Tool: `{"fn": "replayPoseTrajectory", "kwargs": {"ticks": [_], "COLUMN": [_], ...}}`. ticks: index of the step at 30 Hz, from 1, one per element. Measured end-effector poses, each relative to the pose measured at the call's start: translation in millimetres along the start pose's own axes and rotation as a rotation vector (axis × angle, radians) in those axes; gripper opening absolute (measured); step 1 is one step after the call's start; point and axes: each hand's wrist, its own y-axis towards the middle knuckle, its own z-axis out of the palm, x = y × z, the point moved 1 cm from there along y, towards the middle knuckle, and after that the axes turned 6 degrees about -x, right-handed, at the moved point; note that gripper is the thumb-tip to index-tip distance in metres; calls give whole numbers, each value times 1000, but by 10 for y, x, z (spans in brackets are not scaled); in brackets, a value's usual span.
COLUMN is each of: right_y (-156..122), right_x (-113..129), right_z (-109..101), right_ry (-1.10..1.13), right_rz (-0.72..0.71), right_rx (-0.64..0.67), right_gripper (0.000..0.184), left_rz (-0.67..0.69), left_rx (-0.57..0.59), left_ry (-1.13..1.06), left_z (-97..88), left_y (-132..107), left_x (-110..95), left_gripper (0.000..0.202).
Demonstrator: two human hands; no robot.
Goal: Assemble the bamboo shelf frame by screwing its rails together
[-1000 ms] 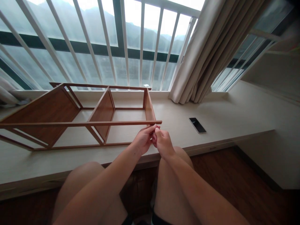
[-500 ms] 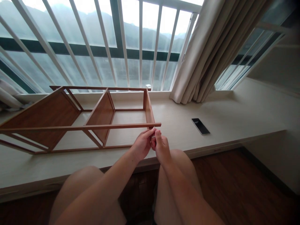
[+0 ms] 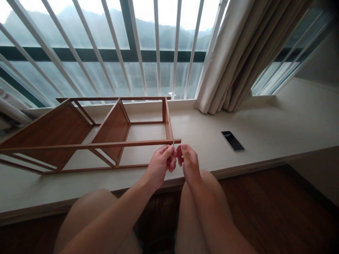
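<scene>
A brown wooden frame (image 3: 113, 125) lies on its side on the left part of the pale desk (image 3: 201, 135), its upright panels set between long rails. At the right end of its upper near rail (image 3: 137, 144), the left hand (image 3: 161, 162) pinches a small, thin, pale piece (image 3: 173, 143) between thumb and fingertips; the piece points up at the rail, though whether it enters the wood cannot be told. The right hand (image 3: 190, 164) is just to the right, fingers curled and thumb close to the forefinger; whether it grips anything cannot be seen. Its fingertips are very near those of the left hand.

Farther right on the desk lies a dark-screened phone (image 3: 232, 141), well apart from the frame. On the far side, a beige curtain (image 3: 233, 60) hangs to the right of white railing bars (image 3: 157, 46).
</scene>
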Motion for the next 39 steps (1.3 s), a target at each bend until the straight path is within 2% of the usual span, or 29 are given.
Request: {"fn": "replayPoseTrajectory", "kwargs": {"ticks": [5, 9, 14, 20, 34, 39], "right_y": [-1, 11, -10, 4, 60, 64], "right_x": [-12, 34, 65, 6, 105, 120], "right_z": [38, 42, 47, 69, 184, 196], "right_ry": [46, 94, 42, 148, 445, 518], "right_rz": [54, 62, 109, 261, 595, 621], "right_rx": [66, 56, 23, 82, 220, 158], "right_gripper": [37, 31, 33, 36, 33, 31], "left_rz": [-57, -119, -168, -135, -156, -187], "left_rx": [-5, 28, 37, 22, -74, -69], "left_ry": [-153, -261, -338, -336, -300, -219], "left_z": [41, 54, 82, 101, 138, 146], "left_y": [1, 2, -33, -32, -66, -215], "left_x": [45, 55, 101, 109, 42, 68], "left_gripper": [23, 21, 21, 19, 20, 24]}}
